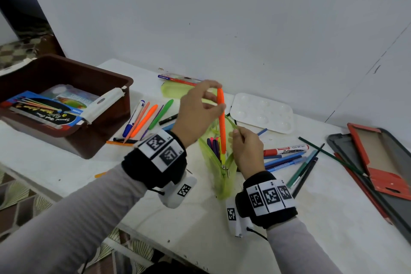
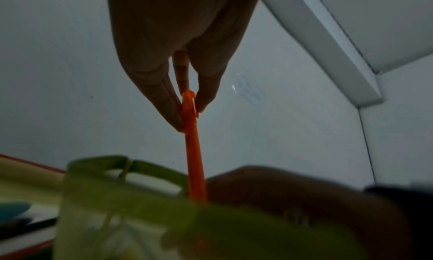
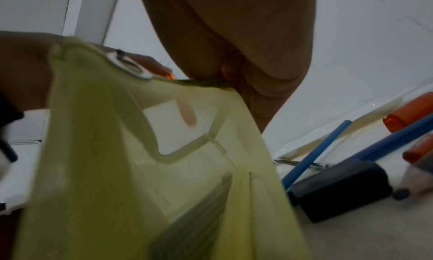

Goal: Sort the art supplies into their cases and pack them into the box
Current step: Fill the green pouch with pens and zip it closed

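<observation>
We judge the sorting partly done: the brown box [image 1: 66,87] at the desk's left edge already holds some packs, and several pens sit in the green pouch [image 1: 219,162]. Loose pens [image 1: 144,120] and pencils [image 1: 289,162] remain on the desk [image 1: 311,218]. Our left hand [image 1: 198,109] pinches the top of the orange pen [image 1: 222,122], upright, slim, its lower end inside the pouch near the desk's middle. Our right hand [image 1: 246,151] grips the pouch rim, holding it open.

Both arms wore light grey long sleeves [image 1: 73,218]. Each wrist carried a black band [image 1: 153,162] faced with white panels of black square-code markers, and a white camera block [image 1: 178,193] with its own marker hung below. A thin black cable [image 1: 258,232] trailed from the right wrist's unit.
</observation>
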